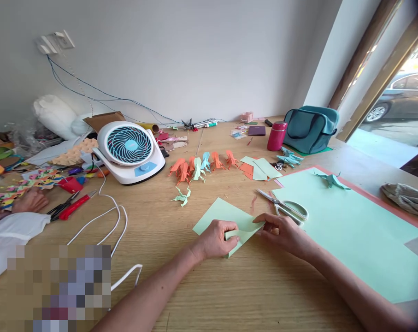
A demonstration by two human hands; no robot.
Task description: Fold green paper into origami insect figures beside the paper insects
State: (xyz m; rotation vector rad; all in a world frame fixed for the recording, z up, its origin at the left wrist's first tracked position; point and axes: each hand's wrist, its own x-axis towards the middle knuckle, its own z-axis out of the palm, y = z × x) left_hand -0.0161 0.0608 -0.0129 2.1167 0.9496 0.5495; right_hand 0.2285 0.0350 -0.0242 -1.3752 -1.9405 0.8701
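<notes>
A light green sheet of paper (pixel 226 214) lies near the table's front middle, its near part bent up and over. My left hand (pixel 218 238) is closed on the curled near edge, thumb and fingers pinching it. At the sheet's right corner my right hand (pixel 281 230) pinches the paper between thumb and fingers. Scissors with pale handles (pixel 287 208) lie just beyond my right hand. Behind the sheet stands a small green origami figure (pixel 182 197), in front of a row of orange, blue and green folded figures (pixel 198 168).
A white fan (pixel 131 150) stands left, its white cord (pixel 117 207) looping over the table. Large green sheets (pixel 354 230) cover the right side. A pink bottle (pixel 277 136) and teal bag (pixel 310 129) stand behind. Another person's hand (pixel 31 200) rests far left near red-handled cutters (pixel 73 206).
</notes>
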